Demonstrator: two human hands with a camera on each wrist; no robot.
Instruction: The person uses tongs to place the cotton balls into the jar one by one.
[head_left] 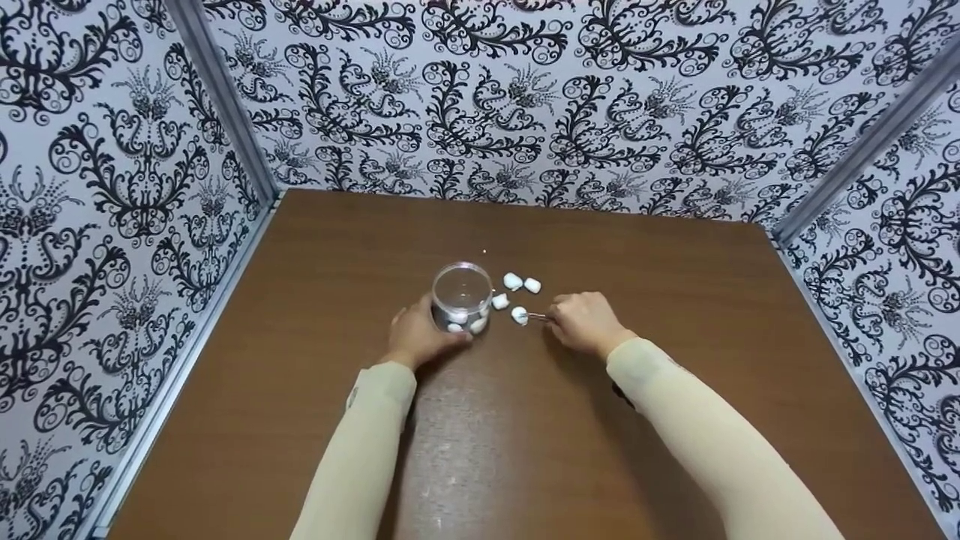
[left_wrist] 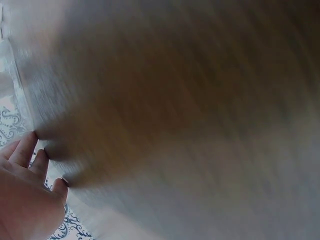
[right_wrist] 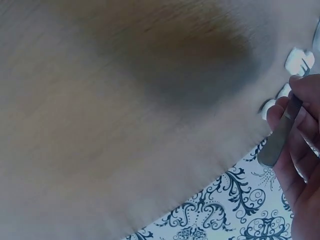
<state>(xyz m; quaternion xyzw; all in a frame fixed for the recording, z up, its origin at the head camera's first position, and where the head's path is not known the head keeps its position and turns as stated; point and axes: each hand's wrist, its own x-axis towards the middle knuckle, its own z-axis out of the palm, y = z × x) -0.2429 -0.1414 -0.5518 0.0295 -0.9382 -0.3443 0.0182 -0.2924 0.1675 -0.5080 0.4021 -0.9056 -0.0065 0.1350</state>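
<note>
Sleeves cross the bottom; mid-frame, left hand clamps fingers round a jar, right hand round a fork; shallow piercing could drop the lump.

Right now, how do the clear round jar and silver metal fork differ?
The clear round jar is wide, the silver metal fork slim. The jar contains white rounded lumps; the fork touches one outside. The left hand grips the jar, the right hand the fork. Both are held.
</note>
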